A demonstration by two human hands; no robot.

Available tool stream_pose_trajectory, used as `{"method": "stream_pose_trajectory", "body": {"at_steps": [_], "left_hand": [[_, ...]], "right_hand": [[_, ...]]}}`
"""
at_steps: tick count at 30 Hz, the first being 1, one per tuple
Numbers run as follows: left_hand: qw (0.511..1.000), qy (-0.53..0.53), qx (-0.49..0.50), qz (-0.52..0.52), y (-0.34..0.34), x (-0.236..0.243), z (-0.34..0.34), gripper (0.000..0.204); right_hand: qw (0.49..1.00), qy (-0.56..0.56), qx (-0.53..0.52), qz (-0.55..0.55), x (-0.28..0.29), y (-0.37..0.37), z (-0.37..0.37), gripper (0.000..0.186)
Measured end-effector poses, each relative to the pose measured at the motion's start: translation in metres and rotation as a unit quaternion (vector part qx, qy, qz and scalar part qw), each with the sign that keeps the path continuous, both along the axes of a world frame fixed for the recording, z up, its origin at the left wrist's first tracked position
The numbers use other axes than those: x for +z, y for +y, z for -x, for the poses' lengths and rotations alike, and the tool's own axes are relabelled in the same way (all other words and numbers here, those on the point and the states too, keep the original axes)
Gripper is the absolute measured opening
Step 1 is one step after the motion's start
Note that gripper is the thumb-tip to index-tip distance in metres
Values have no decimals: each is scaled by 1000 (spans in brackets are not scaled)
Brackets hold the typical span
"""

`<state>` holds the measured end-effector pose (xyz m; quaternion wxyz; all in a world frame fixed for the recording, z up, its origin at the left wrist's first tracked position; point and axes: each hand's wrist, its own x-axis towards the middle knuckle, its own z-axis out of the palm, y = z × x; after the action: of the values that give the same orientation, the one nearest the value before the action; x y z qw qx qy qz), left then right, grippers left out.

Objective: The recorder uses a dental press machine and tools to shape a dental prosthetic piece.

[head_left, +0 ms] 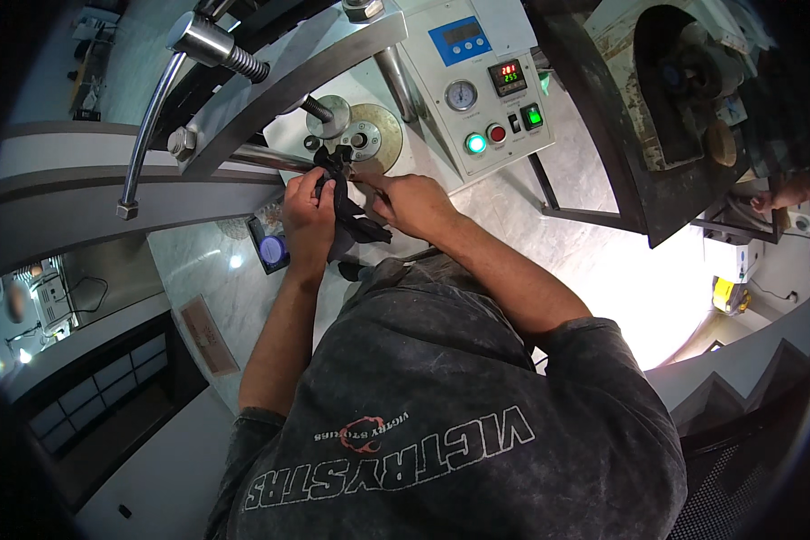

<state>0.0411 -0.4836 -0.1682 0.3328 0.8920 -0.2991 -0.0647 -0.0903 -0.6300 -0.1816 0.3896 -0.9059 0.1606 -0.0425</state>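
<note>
While the left hand [308,214] grips black fabric [360,227], handling it seems the step; the right hand [418,206]'s hold, I can't tell; next wants steadiness.

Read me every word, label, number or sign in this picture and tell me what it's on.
I won't copy wording or numbers, only where they are:
Faded dark-grey cloth shirt: large outlined lettering, smaller text, red emblem.
Black square digital display: red and green digits.
Blue rectangular panel: markings too small to read.
Round white-faced gauge: too small to read.
</note>
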Motion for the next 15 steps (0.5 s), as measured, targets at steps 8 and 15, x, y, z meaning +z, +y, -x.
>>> {"method": "stream_pose_trajectory", "body": {"at_steps": [8, 15], "left_hand": [[1000, -13, 0, -2, 2, -3, 1, 29], [1000, -19, 6, -7, -2, -2, 2, 27]], "right_hand": [[1000, -12, 13, 7, -6, -4, -3, 36], [994, 15, -46, -95, -8, 30, 4, 51]]}}
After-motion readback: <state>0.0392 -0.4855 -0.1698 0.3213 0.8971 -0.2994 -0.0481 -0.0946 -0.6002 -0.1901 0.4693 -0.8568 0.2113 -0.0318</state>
